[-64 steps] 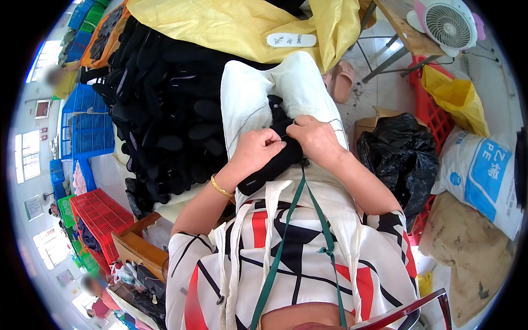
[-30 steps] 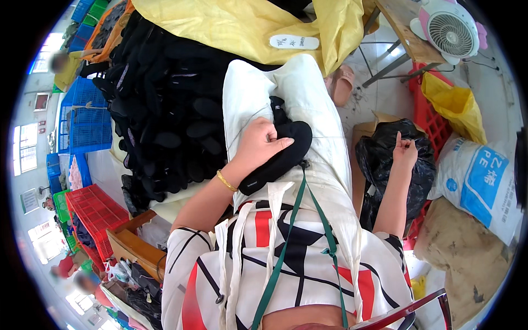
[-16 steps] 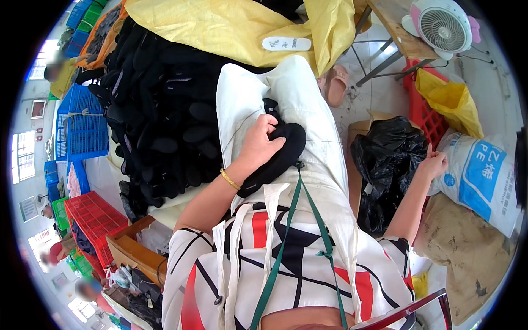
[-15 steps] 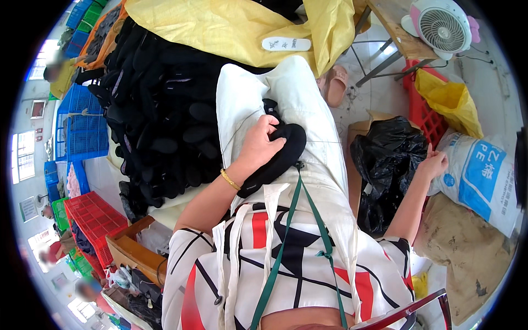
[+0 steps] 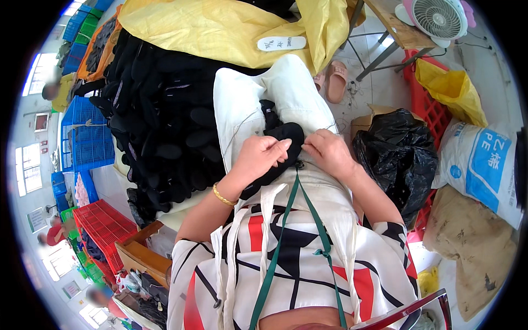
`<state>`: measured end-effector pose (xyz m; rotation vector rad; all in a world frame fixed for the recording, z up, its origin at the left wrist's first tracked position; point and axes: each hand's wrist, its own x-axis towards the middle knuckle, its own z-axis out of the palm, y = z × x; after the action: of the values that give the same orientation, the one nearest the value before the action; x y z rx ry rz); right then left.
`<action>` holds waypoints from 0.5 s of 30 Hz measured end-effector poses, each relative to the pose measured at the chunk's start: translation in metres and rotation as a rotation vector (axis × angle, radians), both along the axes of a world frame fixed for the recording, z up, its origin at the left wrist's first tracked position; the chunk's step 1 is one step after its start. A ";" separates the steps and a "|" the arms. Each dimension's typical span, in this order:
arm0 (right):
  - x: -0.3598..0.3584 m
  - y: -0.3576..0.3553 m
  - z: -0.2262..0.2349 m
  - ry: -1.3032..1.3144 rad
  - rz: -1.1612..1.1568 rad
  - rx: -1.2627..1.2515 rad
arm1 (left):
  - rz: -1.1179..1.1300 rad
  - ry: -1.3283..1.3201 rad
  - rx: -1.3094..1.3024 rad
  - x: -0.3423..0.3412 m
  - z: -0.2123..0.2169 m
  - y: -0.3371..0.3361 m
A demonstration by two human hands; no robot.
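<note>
A black cloth shoe (image 5: 290,132) with a rounded end lies across my lap, over pale trousers. My left hand (image 5: 259,159) grips it from the left side, thumb and fingers pressed together near its middle. At the shoe's right edge, my right hand (image 5: 331,155) is closed in a pinch; anything between those fingertips is too small to make out. Another small black piece (image 5: 269,113) lies just beyond the shoe, between my thighs. A thin dark thread (image 5: 242,125) trails over my left thigh.
A large heap of black shoes (image 5: 165,121) lies to my left. Ahead, a white insole (image 5: 281,43) rests on yellow sheeting (image 5: 203,22). A black plastic bag (image 5: 393,159) and a white-and-blue sack (image 5: 481,159) stand right. A fan (image 5: 437,19) sits on a wooden table.
My right hand has come in from far out on the right to the shoe's edge. The taut thread stretching right from the shoe no longer shows. My left hand keeps its hold.
</note>
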<state>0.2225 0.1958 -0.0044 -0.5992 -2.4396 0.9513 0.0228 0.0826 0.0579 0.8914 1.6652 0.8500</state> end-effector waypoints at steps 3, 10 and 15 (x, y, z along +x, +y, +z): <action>-0.006 -0.019 0.030 0.123 0.060 0.036 | -0.041 0.133 -0.070 0.006 -0.014 0.007; -0.008 -0.013 0.030 0.055 -0.093 -0.494 | 0.312 -0.642 -0.083 -0.006 -0.026 -0.001; -0.025 0.003 0.018 -0.005 -0.036 -0.217 | 0.144 -0.418 -0.160 -0.017 -0.021 -0.008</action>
<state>0.1972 0.1989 0.0140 -0.7173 -2.3386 1.2103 0.0056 0.0746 0.0370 0.4490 1.4153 0.9142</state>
